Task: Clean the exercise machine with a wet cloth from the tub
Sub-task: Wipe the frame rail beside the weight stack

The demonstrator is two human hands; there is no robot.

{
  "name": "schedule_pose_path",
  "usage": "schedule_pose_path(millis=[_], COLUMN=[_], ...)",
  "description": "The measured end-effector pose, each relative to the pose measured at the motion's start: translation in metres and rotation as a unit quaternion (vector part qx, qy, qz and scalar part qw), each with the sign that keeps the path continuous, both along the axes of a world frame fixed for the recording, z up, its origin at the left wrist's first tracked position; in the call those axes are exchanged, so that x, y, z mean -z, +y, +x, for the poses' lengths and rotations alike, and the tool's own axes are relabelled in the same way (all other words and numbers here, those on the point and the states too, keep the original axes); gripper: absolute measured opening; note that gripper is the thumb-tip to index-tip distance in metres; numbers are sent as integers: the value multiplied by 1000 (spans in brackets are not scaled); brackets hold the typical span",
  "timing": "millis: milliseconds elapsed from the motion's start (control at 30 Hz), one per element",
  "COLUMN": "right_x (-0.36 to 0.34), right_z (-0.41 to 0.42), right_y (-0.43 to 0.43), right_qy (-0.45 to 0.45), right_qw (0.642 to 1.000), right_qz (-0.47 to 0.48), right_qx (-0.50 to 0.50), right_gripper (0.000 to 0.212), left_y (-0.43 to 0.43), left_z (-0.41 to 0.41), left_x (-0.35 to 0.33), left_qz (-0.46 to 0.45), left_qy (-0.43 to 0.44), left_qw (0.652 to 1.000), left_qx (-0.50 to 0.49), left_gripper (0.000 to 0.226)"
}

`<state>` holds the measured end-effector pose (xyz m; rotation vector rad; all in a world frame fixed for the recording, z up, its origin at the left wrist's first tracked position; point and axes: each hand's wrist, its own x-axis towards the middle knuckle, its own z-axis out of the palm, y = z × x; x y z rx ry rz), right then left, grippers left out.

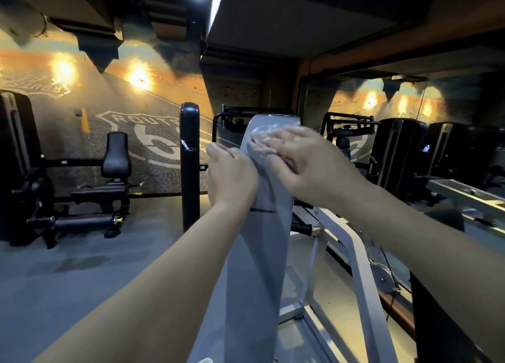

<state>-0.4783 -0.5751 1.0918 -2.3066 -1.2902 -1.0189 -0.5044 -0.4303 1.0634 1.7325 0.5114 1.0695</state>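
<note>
The pale cloth (pixel 259 141), blurred, lies flat against the grey upright panel (pixel 259 253) of the exercise machine, near its top edge. Our right grip (pixel 300 160) presses it there, fingers straight and unclenched, with the cloth under the fingertips. Our left grip (pixel 232 171) grasps the panel's left edge just below, fingers curled round it. A black post (pixel 190 157) stands near on the left, and a white frame (pixel 358 258) slopes away on the right. Open floor (pixel 82 267) spreads beyond the post.
</note>
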Motion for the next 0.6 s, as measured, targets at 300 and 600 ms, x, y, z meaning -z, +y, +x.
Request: schedule_pose_path(millis=[300,600], right_x=[-67,-81], right_z=[6,42], right_y=[0,12], right_qy=[126,200], right_qw=[985,972], right_qz=[119,96], right_qx=[-15,79], right_gripper=[28,30], left_y=[0,-1], left_z=[-8,-10], left_x=[0,-2], left_qz=[-20,-2], left_qy=[-13,-9], left_qw=[999,1000], left_qx=[31,15], left_gripper=[13,12])
